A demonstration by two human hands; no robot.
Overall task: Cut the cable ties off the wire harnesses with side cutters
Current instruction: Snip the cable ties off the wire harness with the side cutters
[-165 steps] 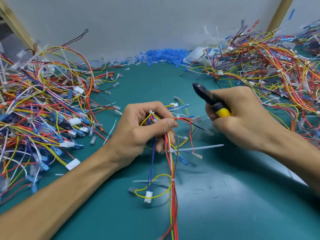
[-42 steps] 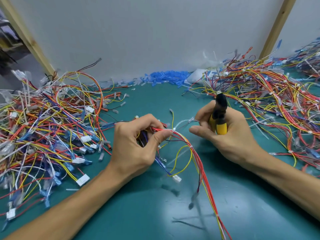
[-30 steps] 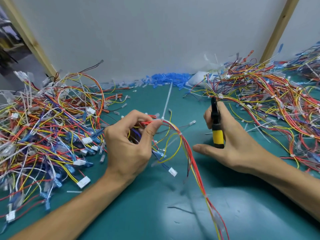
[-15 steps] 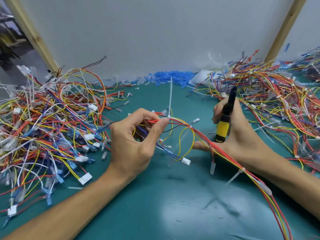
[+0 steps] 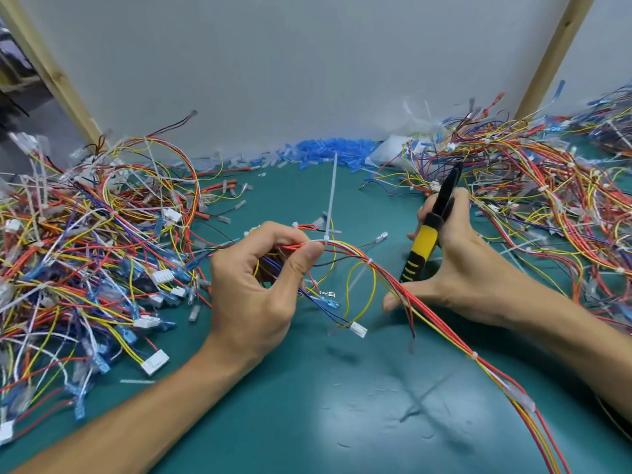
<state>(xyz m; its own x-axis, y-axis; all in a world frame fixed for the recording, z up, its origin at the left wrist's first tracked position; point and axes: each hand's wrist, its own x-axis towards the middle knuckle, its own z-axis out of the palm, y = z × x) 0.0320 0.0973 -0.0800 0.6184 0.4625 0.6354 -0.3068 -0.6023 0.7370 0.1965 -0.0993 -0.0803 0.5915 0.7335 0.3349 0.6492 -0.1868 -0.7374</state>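
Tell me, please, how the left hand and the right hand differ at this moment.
The left hand pinches the wire harness beside a cable tie that stands upright; the right hand holds the side cutters, tips pointing up. The left thumb presses on the wires; the right thumb stretches out to them. Both are bare, above the green mat.

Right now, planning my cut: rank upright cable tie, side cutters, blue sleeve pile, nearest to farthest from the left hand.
1. upright cable tie, at the thumb.
2. side cutters, held on the right.
3. blue sleeve pile, back wall.
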